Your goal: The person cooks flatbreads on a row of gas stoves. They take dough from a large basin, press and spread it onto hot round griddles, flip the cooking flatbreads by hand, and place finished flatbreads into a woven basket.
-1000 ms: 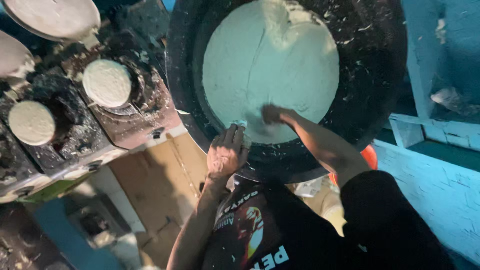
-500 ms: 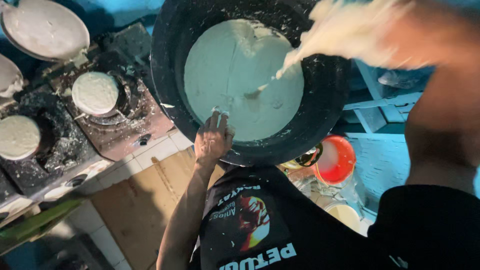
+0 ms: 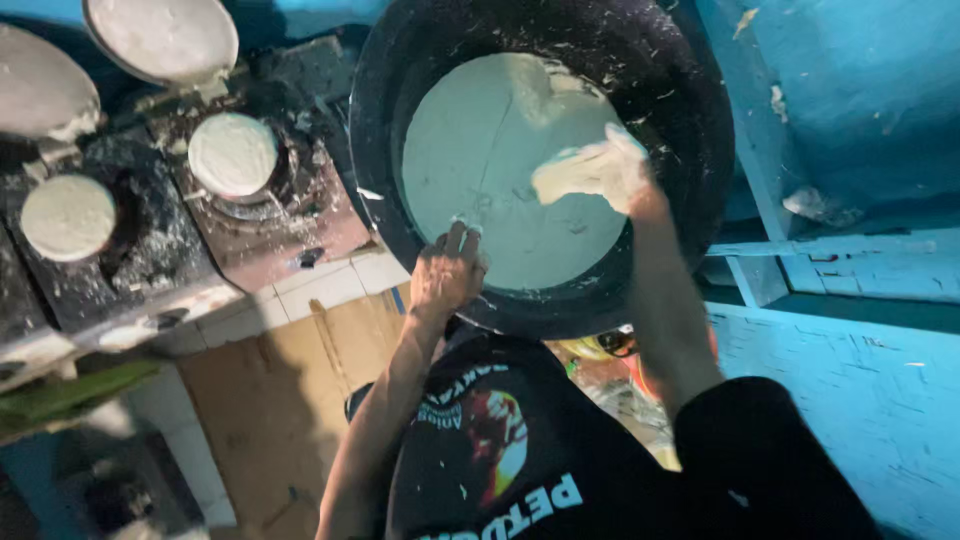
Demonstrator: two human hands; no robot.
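Left hand: the left hand (image 3: 447,275) grips the near rim of the black tub (image 3: 690,140), fingers curled over the edge, as it did half a second ago.
Right hand: the right hand (image 3: 600,170), coated in batter, now sits low over the pale batter (image 3: 480,170), loosely cupped and holding nothing solid; earlier it was raised, blurred, nearer the camera.
Batter: it fills the bottom of the tub.
Stove: the sooty stove (image 3: 280,225) to the left carries round white cakes (image 3: 232,155).

Batter (image 3: 480,170) lies in the basin (image 3: 690,110); the stove (image 3: 200,230) stands left of it.
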